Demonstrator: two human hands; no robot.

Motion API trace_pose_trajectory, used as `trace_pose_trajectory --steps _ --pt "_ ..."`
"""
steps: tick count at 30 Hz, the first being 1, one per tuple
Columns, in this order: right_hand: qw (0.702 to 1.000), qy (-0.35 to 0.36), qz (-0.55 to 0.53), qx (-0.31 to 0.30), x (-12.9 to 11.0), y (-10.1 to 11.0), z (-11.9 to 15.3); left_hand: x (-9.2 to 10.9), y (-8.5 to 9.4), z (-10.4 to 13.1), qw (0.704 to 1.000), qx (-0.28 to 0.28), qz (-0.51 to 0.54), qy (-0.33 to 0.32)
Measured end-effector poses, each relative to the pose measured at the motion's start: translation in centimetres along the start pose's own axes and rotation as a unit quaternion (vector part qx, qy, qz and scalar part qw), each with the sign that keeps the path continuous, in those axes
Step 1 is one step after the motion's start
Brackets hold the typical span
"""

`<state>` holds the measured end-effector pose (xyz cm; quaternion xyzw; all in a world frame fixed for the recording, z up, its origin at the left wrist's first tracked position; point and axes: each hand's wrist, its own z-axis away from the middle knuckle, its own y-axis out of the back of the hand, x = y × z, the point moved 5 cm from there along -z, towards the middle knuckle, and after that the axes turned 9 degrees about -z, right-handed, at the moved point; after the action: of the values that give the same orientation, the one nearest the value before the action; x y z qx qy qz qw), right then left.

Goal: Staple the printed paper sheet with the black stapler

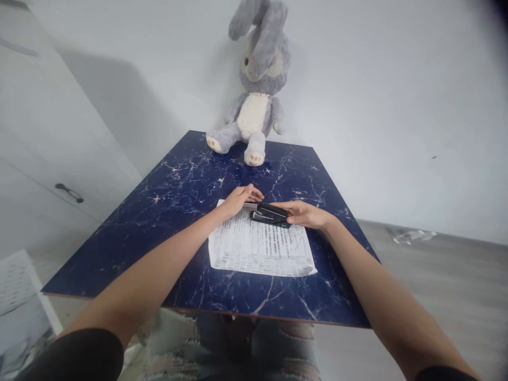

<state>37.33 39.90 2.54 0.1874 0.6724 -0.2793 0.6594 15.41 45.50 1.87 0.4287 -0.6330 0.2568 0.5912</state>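
A black stapler (pixel 273 212) lies over the upper part of a printed sheet of paper (pixel 257 248). My right hand (pixel 307 215) is closed around the stapler's right end, thumb on the near side. A small orange spot shows by those fingers. From the stapler's left end a narrow pale metal strip (pixel 251 205) reaches toward my left hand (pixel 240 200). That hand is beside this end with its fingers loosely stretched and slightly apart. Whether its hidden fingertips touch the strip I cannot tell. The sheet is a little wrinkled, its lower right corner curled.
A grey plush rabbit (pixel 256 114) sits at the back of the dark blue marbled table (pixel 159 243), against the white wall (pixel 377 106). A white basket (pixel 24 296) stands low at left. Clear plastic wrapping (pixel 415 236) lies on the floor at right.
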Motion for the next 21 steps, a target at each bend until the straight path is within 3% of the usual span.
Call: trace_pose_trajectory --steps 4,7,10,14,16,18,21 --pt "1.000 0.008 0.028 0.009 -0.5 -0.5 -0.2 0.2 -0.1 0.1 1.000 -0.003 0.014 0.009" --pt "0.990 0.041 0.132 0.032 -1.2 -1.7 -0.7 0.3 -0.1 0.1 1.000 -0.003 0.018 0.013" --pt "0.960 0.059 0.259 0.092 -1.7 -2.8 -1.3 0.6 0.2 0.0 0.999 0.025 0.036 -0.001" --pt "0.879 0.155 0.402 0.205 -3.0 -3.7 -1.0 0.4 1.3 -0.3 0.987 0.076 0.143 0.008" --pt "0.812 0.224 0.482 0.242 -3.6 -4.3 -0.6 -0.1 1.3 -0.4 0.977 0.043 0.203 0.053" --pt "0.754 0.247 0.561 0.236 -3.9 -4.9 -0.5 -0.5 1.0 -0.4 0.967 -0.016 0.236 0.096" --pt "0.720 0.221 0.626 0.204 -3.9 -5.2 -0.6 -0.5 0.6 -0.2 0.960 -0.067 0.246 0.115"
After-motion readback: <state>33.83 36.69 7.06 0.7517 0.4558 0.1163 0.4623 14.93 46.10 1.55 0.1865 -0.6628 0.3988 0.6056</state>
